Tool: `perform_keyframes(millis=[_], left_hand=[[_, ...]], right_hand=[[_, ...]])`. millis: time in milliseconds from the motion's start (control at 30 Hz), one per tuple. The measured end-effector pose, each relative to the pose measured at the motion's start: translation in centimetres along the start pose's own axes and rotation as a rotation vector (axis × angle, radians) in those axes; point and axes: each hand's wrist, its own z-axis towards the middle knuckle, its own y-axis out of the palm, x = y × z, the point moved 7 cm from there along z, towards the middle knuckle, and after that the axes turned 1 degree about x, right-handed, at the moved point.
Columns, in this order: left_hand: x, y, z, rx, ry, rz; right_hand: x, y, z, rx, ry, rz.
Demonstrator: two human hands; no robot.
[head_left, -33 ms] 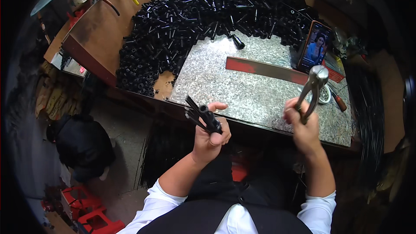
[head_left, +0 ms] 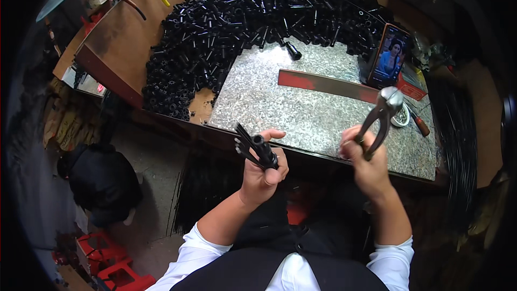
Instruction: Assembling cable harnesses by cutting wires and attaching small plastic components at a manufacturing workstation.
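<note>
My left hand (head_left: 262, 175), in front of the bench's near edge, is closed round a black tubular part (head_left: 263, 150) with thin black rods (head_left: 244, 139) beside it. The tube's open end points up and away from me, and the forefinger sticks out to the right. My right hand (head_left: 369, 164) grips steel pincers (head_left: 380, 116) by the handles, over the right side of the speckled board (head_left: 253, 102). Their rounded head points up and away, close to a small white bowl (head_left: 406, 120), and the jaws touch nothing that I can make out.
A large heap of black tubular parts (head_left: 237, 27) covers the bench's back and left. A flat red-and-grey bar (head_left: 323, 85) lies across the board, near a propped phone (head_left: 390, 56) and a screwdriver (head_left: 421, 126). Left on the floor are red stools (head_left: 121, 275) and a person in black (head_left: 102, 183).
My right hand has come slightly left and nearer to me with the pincers, which tilt more to the right. My left hand and the black part have shifted slightly right and down.
</note>
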Motion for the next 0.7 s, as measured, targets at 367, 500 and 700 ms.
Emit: perform_keyframes(millis=[367, 500, 700], left_hand=[[0.0, 1.7, -1.7, -0.092, 0.058, 0.284], [-0.3, 2.0, -1.9, -0.090, 0.013, 0.187], [-1.8, 1.4, -2.2, -0.070, 0.147, 0.153]], right_hand=[[-1.9, 6.8, -2.5, -0.126, -0.239, 0.072], [-2.3, 6.9, -2.4, -0.125, -0.239, 0.242], [-2.7, 7.6, -2.4, -0.140, -0.030, 0.318]])
